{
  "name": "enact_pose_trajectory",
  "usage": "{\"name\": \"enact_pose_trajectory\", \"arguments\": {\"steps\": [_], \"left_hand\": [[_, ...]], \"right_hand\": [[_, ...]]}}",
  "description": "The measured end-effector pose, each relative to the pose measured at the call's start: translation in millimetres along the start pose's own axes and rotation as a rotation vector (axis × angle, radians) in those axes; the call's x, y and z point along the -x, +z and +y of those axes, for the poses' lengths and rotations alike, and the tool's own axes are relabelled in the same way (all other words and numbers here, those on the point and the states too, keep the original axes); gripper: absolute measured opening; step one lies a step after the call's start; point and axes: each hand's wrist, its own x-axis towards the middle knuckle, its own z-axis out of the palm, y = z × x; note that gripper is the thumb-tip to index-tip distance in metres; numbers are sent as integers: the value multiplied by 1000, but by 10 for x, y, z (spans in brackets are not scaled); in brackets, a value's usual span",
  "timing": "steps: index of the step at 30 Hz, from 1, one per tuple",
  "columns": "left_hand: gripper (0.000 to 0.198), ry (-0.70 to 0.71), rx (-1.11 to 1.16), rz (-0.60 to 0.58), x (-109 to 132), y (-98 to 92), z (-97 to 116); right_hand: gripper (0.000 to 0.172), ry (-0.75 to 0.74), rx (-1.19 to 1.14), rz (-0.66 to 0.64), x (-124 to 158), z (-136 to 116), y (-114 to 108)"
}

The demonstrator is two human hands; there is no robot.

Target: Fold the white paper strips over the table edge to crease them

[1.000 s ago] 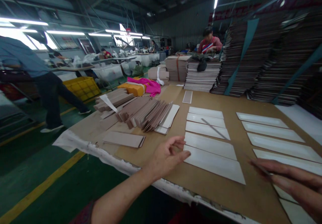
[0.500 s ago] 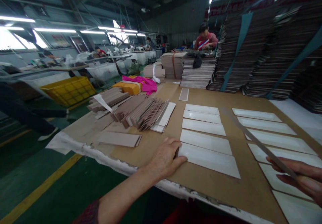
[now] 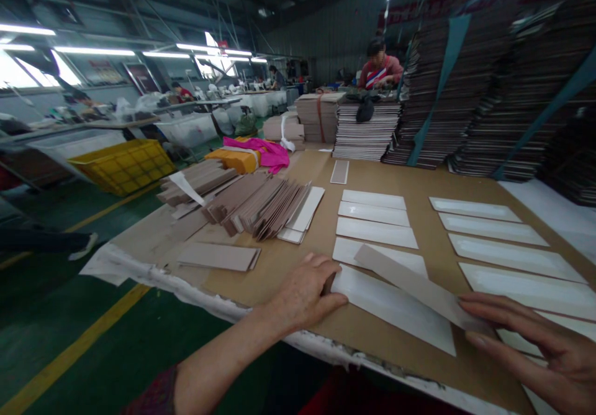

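Note:
My left hand (image 3: 305, 296) rests on the brown table (image 3: 414, 182), fingers curled against the left end of the nearest white strip (image 3: 395, 309). My right hand (image 3: 535, 350) has its fingers stretched out and holds the near end of a brown card strip (image 3: 414, 286), thumb under and fingers over. That brown strip lies slanted across the two nearest white strips. A column of white strips (image 3: 376, 216) runs away from me, with a second column (image 3: 507, 247) to the right.
A fanned pile of brown card strips (image 3: 261, 204) lies to the left, with one flat stack (image 3: 218, 256) nearer. Tall dark stacks of board (image 3: 488, 79) line the far right. A person in red (image 3: 379, 67) works behind them. A yellow crate (image 3: 123, 163) stands on the green floor.
My right hand has brought the brown strip down from the air onto the nearest white strips. My left hand has stayed at the white strip's end. A person walking at left has gone out of view.

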Motion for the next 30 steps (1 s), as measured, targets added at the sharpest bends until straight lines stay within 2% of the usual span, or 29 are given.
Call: {"name": "enact_pose_trajectory", "arguments": {"steps": [2, 9, 18, 24, 30], "left_hand": [[45, 18, -54, -45, -38, -42, 18], [47, -19, -94, -142, -124, -114, 89], [35, -39, -74, -192, -215, -184, 134], [35, -65, 7, -212, -113, -209, 188], [44, -89, 39, -191, -1, -180, 155]], "right_hand": [[43, -9, 10, 23, 10, -8, 18], [41, 7, -32, 57, 52, -55, -53], [38, 41, -25, 53, 81, -77, -38], [39, -74, -56, 29, 92, -140, -5], [39, -211, 10, -14, 74, -182, 39]]}}
